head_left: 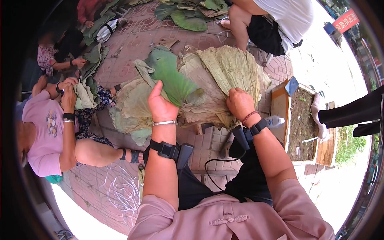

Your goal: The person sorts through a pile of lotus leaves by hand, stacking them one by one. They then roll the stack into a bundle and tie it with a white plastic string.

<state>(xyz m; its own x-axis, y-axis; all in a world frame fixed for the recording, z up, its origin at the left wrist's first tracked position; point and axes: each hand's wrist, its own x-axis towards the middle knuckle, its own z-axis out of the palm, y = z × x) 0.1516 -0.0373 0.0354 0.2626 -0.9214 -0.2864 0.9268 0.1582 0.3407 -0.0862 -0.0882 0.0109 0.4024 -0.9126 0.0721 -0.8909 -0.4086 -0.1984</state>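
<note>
- Large leaves point(190, 74), loosely overlapped in front of the person, spread between and around both hands above the brick paving point(138, 28). What they're propped on is mostly hidden.
- Pale leaf point(130, 100), far left: ragged rim, papery look. Probably weighs next to nothing and is kinda brittle, so it's best scooped from underneath, not tugged by that crumbly edge.
- Left hand point(163, 104): palm turned up, thumb raised beside the green leaf point(170, 74). The other fingers are covered by leaf, so whether anything's clamped there can't be told.
- The green leaf itself: smoother, likely the bendiest of the bunch, maybe a bit slick. Should be folded okay, but could be torn if yanked; a broad, flat hold is the safer bet.
- Tan leaf point(230, 68), right side: wrinkled and pleated, probably stiff and crackly. Better held where layers are bunched than by a single thin flap.
- Right hand point(241, 105): fingers curled in and closed on the tan leaf's near part. Only a light pinch should be needed.
</note>
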